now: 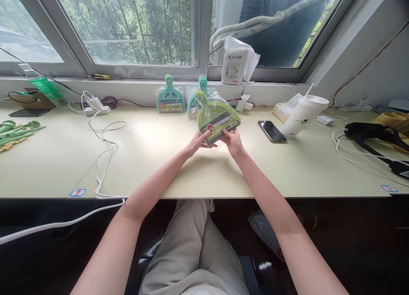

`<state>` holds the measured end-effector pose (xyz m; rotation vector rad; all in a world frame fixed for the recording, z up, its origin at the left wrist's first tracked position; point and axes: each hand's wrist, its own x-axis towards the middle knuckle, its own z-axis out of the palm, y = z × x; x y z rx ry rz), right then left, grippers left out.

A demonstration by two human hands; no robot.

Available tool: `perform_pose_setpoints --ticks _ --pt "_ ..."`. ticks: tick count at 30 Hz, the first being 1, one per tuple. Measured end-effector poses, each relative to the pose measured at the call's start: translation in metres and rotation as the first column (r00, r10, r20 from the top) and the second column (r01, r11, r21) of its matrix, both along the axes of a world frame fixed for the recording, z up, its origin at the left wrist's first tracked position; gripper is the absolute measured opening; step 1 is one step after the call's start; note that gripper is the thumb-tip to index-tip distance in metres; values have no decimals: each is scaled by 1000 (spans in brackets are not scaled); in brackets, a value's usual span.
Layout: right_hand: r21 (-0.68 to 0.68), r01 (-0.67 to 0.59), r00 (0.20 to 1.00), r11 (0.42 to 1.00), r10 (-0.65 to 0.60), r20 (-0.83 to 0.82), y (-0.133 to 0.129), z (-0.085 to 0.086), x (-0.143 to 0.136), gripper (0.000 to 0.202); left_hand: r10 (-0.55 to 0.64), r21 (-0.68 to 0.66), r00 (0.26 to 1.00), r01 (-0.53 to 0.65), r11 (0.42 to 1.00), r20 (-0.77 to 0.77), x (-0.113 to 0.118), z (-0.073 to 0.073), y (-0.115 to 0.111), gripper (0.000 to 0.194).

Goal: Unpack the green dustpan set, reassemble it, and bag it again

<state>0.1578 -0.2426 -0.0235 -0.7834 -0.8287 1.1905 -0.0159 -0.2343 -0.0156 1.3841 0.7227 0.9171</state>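
Both hands, left hand (200, 142) and right hand (233, 141), grip the lower edge of a packaged yellow-green dustpan set (216, 118), fingers closed on it, above the counter (153, 158). Two teal packaged sets (171, 100) lean against the window ledge just behind.

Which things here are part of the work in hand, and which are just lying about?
In hand: yellow-green packaged dustpan set, held by left hand and right hand; two teal packaged sets behind.

Lying about: phone, lidded cup, white cable, black strap.

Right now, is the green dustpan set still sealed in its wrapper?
Cannot tell. Clear wrapper covers the green dustpan set; both hands, left hand and right hand, hide its lower edge.
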Motion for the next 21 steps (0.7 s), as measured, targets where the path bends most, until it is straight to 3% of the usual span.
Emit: perform_pose_setpoints --ticks 6,16,19,21 --pt "-4 -19 999 1000 19 47 0 5 5 39 1 3 1000 -1 1000 -4 2 1 -2 60" --pt "71 -37 994 997 29 103 0 -2 0 48 2 62 997 2 998 -71 -4 7 -1 58" --pt "98 33 997 995 -40 65 0 -2 0 55 -60 72 981 74 995 -183 -4 6 -1 65" --pt "107 60 997 992 -66 50 -1 -2 1 58 -166 32 957 178 983 -237 -3 4 -3 73"
